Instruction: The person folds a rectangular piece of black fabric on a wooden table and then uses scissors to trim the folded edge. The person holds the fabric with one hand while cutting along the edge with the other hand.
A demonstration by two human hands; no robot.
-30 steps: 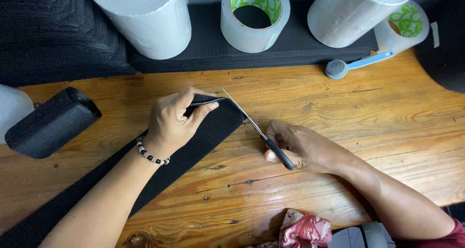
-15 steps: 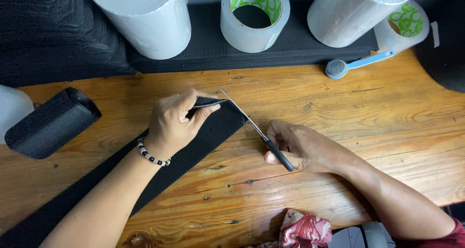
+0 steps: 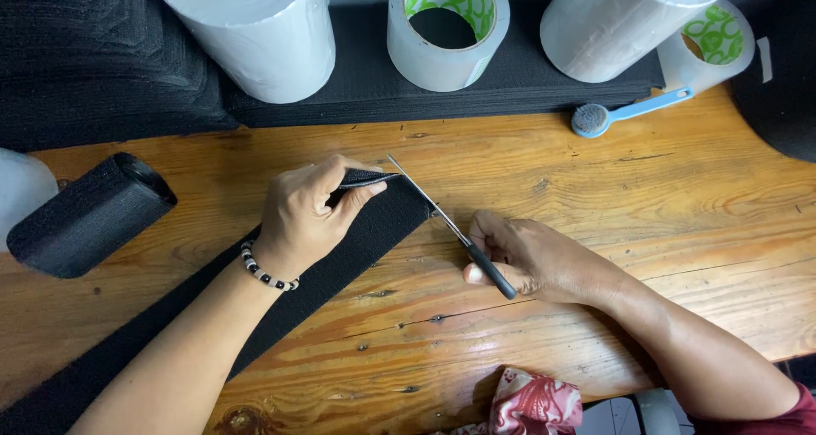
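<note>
Wooden table (image 3: 646, 222): bare planks under my work. Black strap (image 3: 340, 256): lies diagonally across it, its cut end under my left hand (image 3: 306, 214), whose fingers pinch that end's top corner. Scissors (image 3: 450, 227): blades set at the strap's end; my right hand (image 3: 535, 261) curls closed round the black handle.

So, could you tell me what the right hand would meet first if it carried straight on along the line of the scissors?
Probably the left hand pinching the end of the black strap, since the scissors in the right hand point up-left at it.
</note>
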